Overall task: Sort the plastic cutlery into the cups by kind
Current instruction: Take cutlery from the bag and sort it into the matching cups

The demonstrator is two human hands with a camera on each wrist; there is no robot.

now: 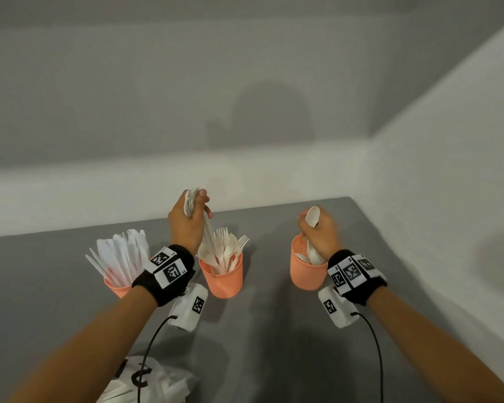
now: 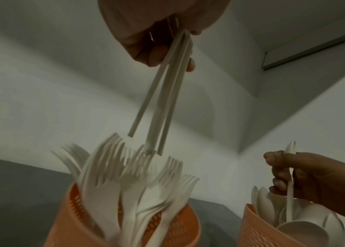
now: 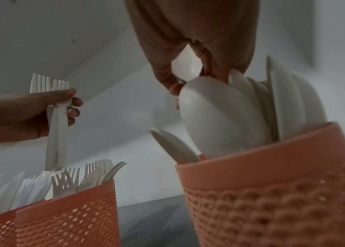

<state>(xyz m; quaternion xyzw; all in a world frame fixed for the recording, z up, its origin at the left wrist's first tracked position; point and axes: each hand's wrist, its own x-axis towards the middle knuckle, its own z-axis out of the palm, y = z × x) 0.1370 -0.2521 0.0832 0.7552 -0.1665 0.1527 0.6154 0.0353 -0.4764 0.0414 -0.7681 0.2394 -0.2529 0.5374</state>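
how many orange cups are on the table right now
3. The left cup holds knives, the middle cup holds forks, and the right cup holds spoons. None looks hidden, though the arms cover part of the table.

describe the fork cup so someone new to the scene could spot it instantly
On the grey table three orange cups stand in a row in front of the wall. The fork cup is the middle one, under the left hand, which holds a bunch of forks over it. Only this cup shows tines; the left cup holds knives, the right cup spoons.
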